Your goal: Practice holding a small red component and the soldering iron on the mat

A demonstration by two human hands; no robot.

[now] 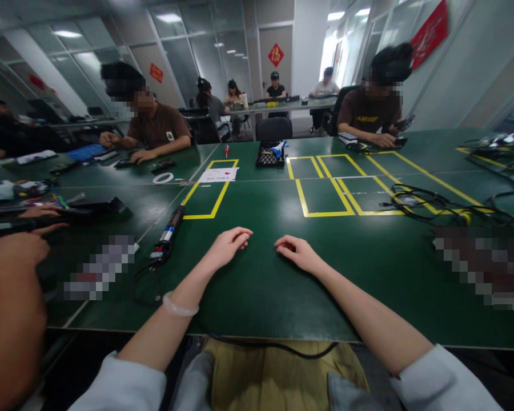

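Observation:
Both of my hands rest over the green table [257, 285], a short gap between them. My left hand [231, 245] is loosely curled, its fingers together and nothing seen in them. A pale bracelet [180, 305] circles that wrist. Opposite it, my right hand [297, 252] is curled too, thumb near the bent index finger, with no object visible in it. Nearest to my left hand lies a black stick-shaped device [169, 233] with silver and blue bands and a cable. Yellow tape outlines [329, 214] mark the table beyond my right hand.
A black tray [270, 155] holds small items and something blue and white. A white sheet [219, 174], a tape roll [163, 178] and a red-tipped item [227, 150] lie nearby. Black cables [424, 200] sprawl right. A co-worker's arm [12, 308] reaches in at left; two people sit opposite.

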